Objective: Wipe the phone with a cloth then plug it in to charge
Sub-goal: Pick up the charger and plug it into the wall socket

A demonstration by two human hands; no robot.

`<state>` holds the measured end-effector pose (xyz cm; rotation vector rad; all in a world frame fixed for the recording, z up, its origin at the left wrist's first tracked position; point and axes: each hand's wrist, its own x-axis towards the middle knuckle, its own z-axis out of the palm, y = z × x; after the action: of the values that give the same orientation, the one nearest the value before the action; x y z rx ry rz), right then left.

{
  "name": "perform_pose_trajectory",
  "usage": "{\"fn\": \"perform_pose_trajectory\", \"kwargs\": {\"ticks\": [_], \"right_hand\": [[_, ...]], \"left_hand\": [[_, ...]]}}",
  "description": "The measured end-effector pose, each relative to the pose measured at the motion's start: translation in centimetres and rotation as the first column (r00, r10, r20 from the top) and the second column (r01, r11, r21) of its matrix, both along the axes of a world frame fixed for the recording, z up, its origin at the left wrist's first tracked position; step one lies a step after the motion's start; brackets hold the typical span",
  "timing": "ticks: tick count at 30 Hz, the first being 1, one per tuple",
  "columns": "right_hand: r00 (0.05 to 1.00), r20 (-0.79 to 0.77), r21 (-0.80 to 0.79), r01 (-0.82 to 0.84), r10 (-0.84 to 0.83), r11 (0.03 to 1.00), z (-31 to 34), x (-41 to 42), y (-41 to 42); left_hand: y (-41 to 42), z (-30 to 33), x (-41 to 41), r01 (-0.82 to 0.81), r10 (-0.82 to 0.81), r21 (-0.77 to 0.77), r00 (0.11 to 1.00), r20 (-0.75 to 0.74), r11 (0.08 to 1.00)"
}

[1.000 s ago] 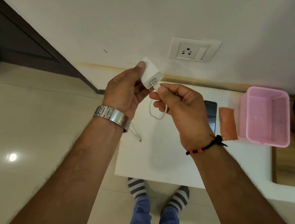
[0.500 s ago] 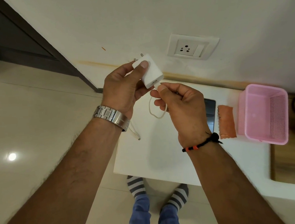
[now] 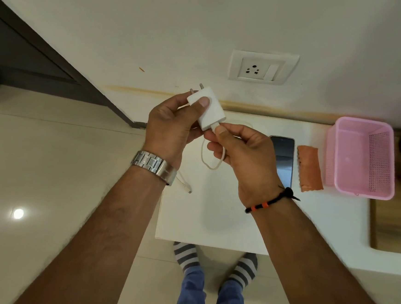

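A pale wall (image 3: 208, 19) fills the top of the head view, with a tiled floor (image 3: 50, 151) to the left and a white counter (image 3: 332, 218) running along the wall's foot. Near the counter's far right end stands a pink perforated basket (image 3: 361, 160), empty as far as can be seen. On the wall above the counter's far edge sits a white socket plate (image 3: 263, 66) with a three-pin outlet and a switch; no writing can be read on it.

An orange cloth (image 3: 309, 167) lies flat just left of the basket, and the phone (image 3: 283, 157) lies face up just left of the cloth, dark screen showing, no brand visible. The right hand's back covers the phone's left edge in this view, though the hand is held above the counter, not touching it.

The left hand (image 3: 168, 128), with a metal watch (image 3: 153, 164) on its wrist, is closed around a white charger adapter (image 3: 207, 108), thumb pressed on its flat face, the two pins pointing up toward the wall. No label can be made out on the adapter. The right hand (image 3: 243, 155), a black and orange thread band (image 3: 270, 200) at its wrist, pinches the plug of a white cable (image 3: 206, 161) at the adapter's lower end. The cable loops down between the hands, and its free end (image 3: 186, 189) hangs near the counter's left edge.
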<state>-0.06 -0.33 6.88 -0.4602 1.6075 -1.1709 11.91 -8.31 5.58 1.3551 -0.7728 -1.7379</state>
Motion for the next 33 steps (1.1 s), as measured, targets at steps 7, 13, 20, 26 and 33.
{"fn": "perform_pose_trajectory", "kwargs": {"ticks": [7,13,20,26,33], "right_hand": [[0.973,0.229,0.051,0.005,-0.016,0.999,-0.4,-2.3,0.2],[0.988,0.131,0.0,-0.088,0.088,0.996,-1.5,-4.3,-0.4],[0.977,0.197,0.025,0.074,-0.077,0.997,-2.6,-7.0,-2.2],[0.955,0.262,0.051,0.128,-0.137,0.99,-2.6,-8.3,-3.8],[0.95,0.266,0.056,0.153,-0.163,0.987,-3.1,-8.9,-5.0]], "left_hand": [[0.0,-0.6,0.1,0.179,-0.18,0.018,0.979,0.098,0.984],[-0.3,-1.5,-1.3,0.223,-0.231,0.131,0.972,0.05,0.966],[-1.0,-2.5,-3.4,0.253,-0.255,0.199,0.967,-0.016,0.947],[-2.7,-2.8,-5.8,0.207,-0.216,0.179,0.976,0.033,0.962],[-3.5,-2.8,-6.7,0.189,-0.197,0.177,0.98,0.029,0.966]]}}
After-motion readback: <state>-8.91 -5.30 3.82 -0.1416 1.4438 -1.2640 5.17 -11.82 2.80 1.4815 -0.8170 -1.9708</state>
